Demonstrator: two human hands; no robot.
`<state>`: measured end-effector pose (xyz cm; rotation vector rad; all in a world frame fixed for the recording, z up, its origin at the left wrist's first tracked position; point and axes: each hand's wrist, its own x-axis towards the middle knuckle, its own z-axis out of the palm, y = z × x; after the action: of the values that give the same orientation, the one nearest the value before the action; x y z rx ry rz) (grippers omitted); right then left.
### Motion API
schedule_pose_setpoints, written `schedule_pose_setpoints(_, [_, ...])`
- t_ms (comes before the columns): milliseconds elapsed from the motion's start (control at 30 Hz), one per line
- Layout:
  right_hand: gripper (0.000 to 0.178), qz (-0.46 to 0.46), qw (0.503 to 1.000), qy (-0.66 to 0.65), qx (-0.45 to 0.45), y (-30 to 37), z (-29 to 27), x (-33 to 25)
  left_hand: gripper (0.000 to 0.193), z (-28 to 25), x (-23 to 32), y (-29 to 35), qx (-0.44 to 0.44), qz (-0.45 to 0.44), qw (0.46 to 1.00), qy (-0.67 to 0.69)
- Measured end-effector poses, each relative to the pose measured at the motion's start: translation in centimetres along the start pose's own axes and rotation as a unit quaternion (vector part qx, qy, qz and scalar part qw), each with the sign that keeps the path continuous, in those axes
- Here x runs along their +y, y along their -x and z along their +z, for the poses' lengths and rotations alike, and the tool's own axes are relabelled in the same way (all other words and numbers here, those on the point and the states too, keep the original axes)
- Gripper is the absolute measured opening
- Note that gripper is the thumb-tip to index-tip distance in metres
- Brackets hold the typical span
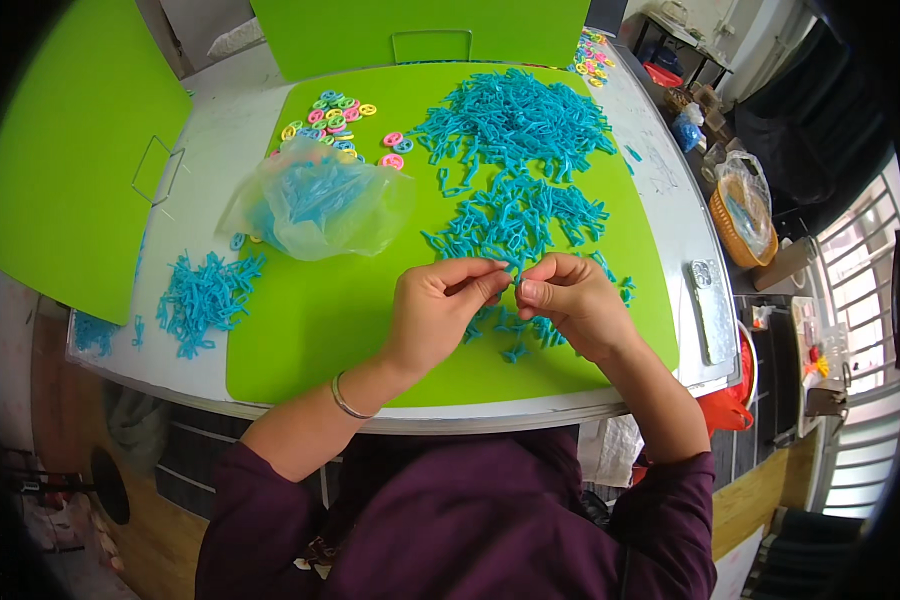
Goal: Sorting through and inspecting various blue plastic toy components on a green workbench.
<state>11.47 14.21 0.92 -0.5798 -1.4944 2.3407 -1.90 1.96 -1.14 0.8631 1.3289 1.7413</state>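
My left hand (432,308) and my right hand (585,305) meet over the front part of the green mat (310,345). Thumb and forefinger of each are pinched together on a small blue plastic clip (511,267), mostly covered by the fingertips. Beyond and beneath the hands lies a loose spread of similar blue clips (515,212). A larger heap of blue clips (525,115) sits farther back on the mat. Left of the hands rests a clear plastic bag (370,215) with blue pieces inside.
Small colourful plastic rings (338,118) lie behind the bag. Another blue pile (207,303) is on the white table (195,235) at left. Green boards with wire handles stand at the left (70,150) and back (340,35). A phone (710,310) lies near the right edge.
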Motion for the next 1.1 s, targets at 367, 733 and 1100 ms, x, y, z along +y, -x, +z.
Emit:
schedule_pose_setpoints(367, [0.008,-0.042,0.999,0.008,-0.001,0.1,0.6,0.9,0.019,0.1,-0.5,0.1,0.005,0.069,0.997,-0.045])
schedule_pose_setpoints(733, [0.022,-0.066,0.979,0.187,-0.042,1.0,-0.2,-1.8,0.018,-1.0,2.6,-0.4,-0.036,0.016,0.998,0.039])
schedule_pose_setpoints(1100, [0.021,-0.101,0.703,0.678,0.189,1.7,-7.4,-4.6,0.018,-9.1,8.9,1.1,0.189,0.145,0.939,-0.249])
